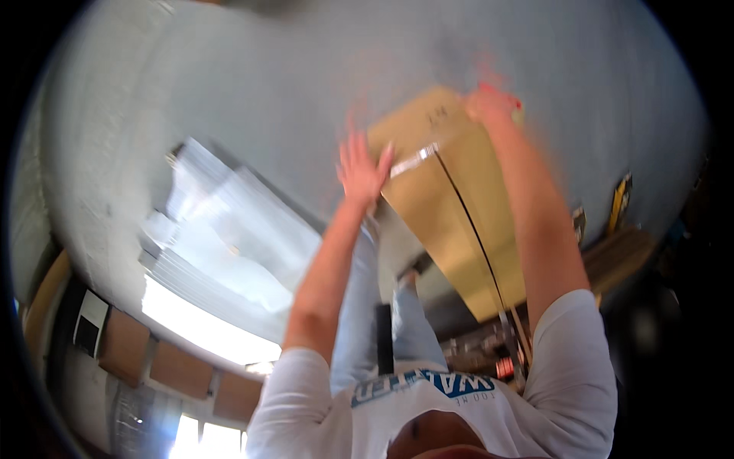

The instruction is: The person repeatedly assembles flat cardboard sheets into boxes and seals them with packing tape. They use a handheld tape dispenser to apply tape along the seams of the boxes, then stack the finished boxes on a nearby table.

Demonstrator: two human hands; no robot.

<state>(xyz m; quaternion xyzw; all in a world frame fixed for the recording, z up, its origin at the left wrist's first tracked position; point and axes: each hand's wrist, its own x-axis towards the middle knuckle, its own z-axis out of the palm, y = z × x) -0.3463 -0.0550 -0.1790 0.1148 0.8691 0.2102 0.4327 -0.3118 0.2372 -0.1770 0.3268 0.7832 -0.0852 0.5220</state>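
A long brown cardboard box [459, 206] lies in front of me, with a dark narrow gap running along its length between the flaps. Near the far end, a short shiny strip of tape [414, 159] crosses the surface. My left hand [362, 167] is at the box's left edge, fingers spread and smeared at the tips, holding nothing I can see. At the far right corner of the box is my right hand [492, 105]. Its fingers are blurred, with a red smear around them, and whether it holds anything is unclear.
To the left lies a stack of pale, shiny plastic-wrapped sheets [229, 229]. A yellow and black object [620, 203] stands at the right by brown boards [615, 260]. Brown boxes [180, 367] line the lower left. Blurred small items [478, 348] lie beyond the box's near end.
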